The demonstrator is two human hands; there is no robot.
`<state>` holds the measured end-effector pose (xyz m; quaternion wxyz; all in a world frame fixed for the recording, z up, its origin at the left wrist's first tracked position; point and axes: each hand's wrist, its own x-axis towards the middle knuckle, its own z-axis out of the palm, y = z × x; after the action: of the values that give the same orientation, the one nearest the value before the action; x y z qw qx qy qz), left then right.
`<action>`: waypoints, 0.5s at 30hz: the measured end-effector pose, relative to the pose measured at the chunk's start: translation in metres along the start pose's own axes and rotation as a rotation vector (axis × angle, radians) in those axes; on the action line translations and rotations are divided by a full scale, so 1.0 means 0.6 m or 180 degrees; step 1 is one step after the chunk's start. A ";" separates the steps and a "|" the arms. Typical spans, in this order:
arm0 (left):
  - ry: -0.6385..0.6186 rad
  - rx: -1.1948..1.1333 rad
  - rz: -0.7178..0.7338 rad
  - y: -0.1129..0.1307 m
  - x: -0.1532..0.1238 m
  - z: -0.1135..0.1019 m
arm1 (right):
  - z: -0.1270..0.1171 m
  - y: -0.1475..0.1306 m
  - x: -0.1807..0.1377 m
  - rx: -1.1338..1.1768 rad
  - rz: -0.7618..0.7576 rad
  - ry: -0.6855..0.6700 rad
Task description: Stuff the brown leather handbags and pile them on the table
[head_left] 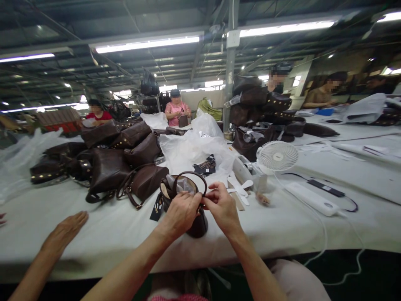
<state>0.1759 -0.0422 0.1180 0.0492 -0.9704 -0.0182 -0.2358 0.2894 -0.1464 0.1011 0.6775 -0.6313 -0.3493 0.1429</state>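
A small dark brown handbag (198, 223) stands upright on the white table (282, 221) in front of me, with crumpled paper stuffing showing in its mouth. My left hand (182, 212) grips the bag's near rim, fingers curled over it. Beside it, my right hand (222, 204) pinches the rim or a strap fitting; what lies between the fingers is hidden. The bag's handle arches above both hands. A dark tag (156, 207) hangs at the bag's left side.
Several brown handbags (109, 165) are piled at the left, clear plastic bags (191, 148) behind. A white desk fan (277, 157) and a power strip (313, 200) sit to the right. Another person's hand (64, 232) rests on the table at the left. Other workers sit beyond.
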 end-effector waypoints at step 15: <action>0.0195 -0.0386 0.0054 -0.027 0.001 0.000 | -0.001 0.050 -0.032 0.1365 0.0085 -0.0237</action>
<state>0.1758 -0.0258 0.1196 -0.0072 -0.9640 0.0058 -0.2657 0.2832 -0.1542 0.0667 0.7809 -0.4716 -0.3273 0.2461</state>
